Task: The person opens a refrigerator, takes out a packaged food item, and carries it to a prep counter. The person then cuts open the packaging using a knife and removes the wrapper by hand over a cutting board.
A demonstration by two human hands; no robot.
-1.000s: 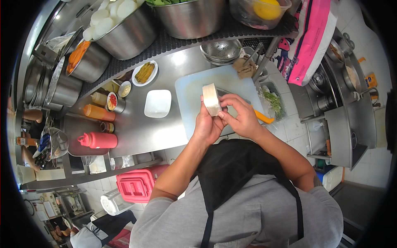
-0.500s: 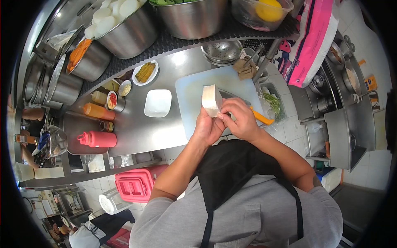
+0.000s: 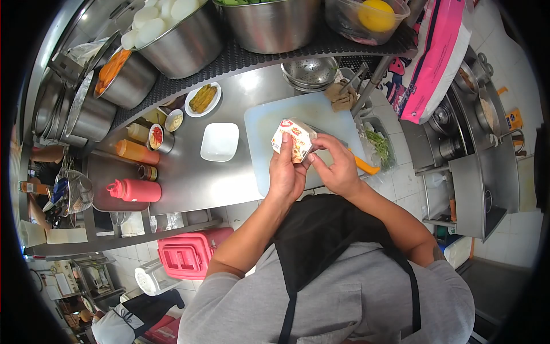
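Note:
A small printed carton (image 3: 296, 137), white with red and orange lettering, is held up over the cutting board (image 3: 266, 132). My left hand (image 3: 288, 175) grips it from the near side, thumb across the printed face. The fingertips of my right hand (image 3: 338, 166) pinch its lower right edge. What the carton contains is hidden. Just beyond my right hand a knife with an orange handle (image 3: 365, 165) lies at the board's right side, its blade mostly covered. A white square bowl (image 3: 220, 142) stands left of the board.
Behind the bowl is a plate of greenish-brown pieces (image 3: 203, 100). Bottles, including a pink one (image 3: 134, 191), line the left side. A cloth (image 3: 341, 96) lies at the board's far corner. Overhead, a shelf carries steel containers (image 3: 182, 49). Greens (image 3: 378, 143) sit at right.
The carton has turned in my hands: its plain white side faced up before, and now the printed face shows. My left thumb has come over onto that face.

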